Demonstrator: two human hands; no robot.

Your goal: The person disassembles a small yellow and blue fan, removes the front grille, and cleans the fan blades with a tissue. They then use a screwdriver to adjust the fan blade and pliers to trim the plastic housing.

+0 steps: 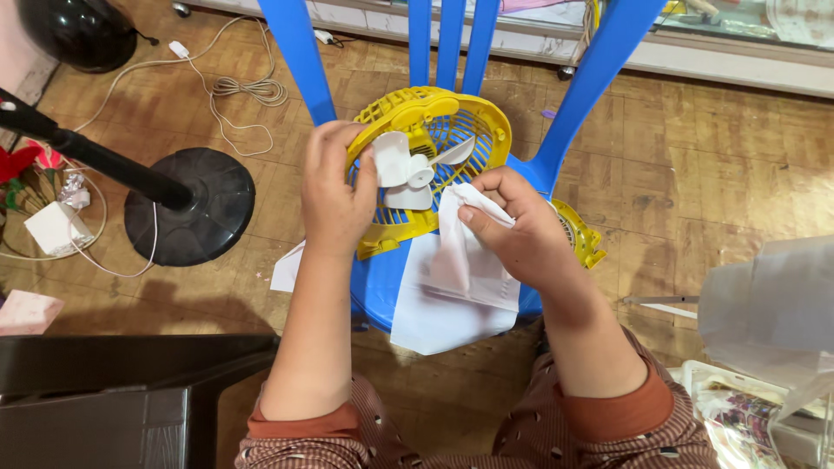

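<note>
- Fan (434, 148), yellow, sits over the blue chair (382, 287) seat.
- Our left hand (334, 187) grips its grille rim, steadying it, blades exposed.
- Our right hand (512, 226) pinches a white tissue (460, 252) beside the blades (408, 169).

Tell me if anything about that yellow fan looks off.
The yellow fan is apart: its white blades sit exposed with no front guard, held by the left hand. A second yellow grille piece lies loose on the blue chair, behind the right hand.

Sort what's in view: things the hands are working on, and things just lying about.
In hand: left hand, yellow fan, white blades, right hand, white tissue.
Lying about: black fan stand, white cable, blue chair.
</note>
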